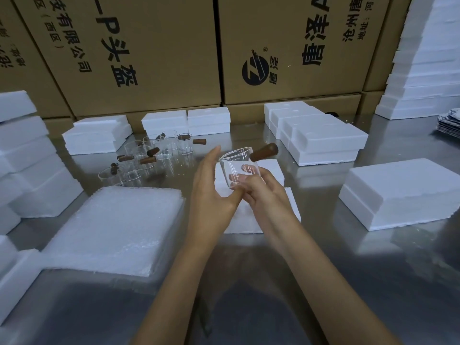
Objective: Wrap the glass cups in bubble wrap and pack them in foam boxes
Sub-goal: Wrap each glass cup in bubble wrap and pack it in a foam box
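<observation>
A clear glass cup [240, 168] with a brown wooden handle [264, 152] is held tilted above the table's middle. My right hand [263, 195] grips its lower part with curled fingers. My left hand [211, 188] lies against the cup's left side with fingers straight and its thumb under the base. Under the hands lies a white foam box [249, 220], partly hidden. A stack of bubble wrap sheets [112, 230] lies to the left. Several more glass cups with wooden handles [146, 158] stand behind it.
The table is shiny metal [323, 282]. Closed foam boxes stand at the right [403, 195], at the back [323, 140], at the back middle [186, 122] and stacked on the left [29, 170]. Large cardboard cartons [174, 51] wall off the back. A tall foam stack [428, 70] rises at far right.
</observation>
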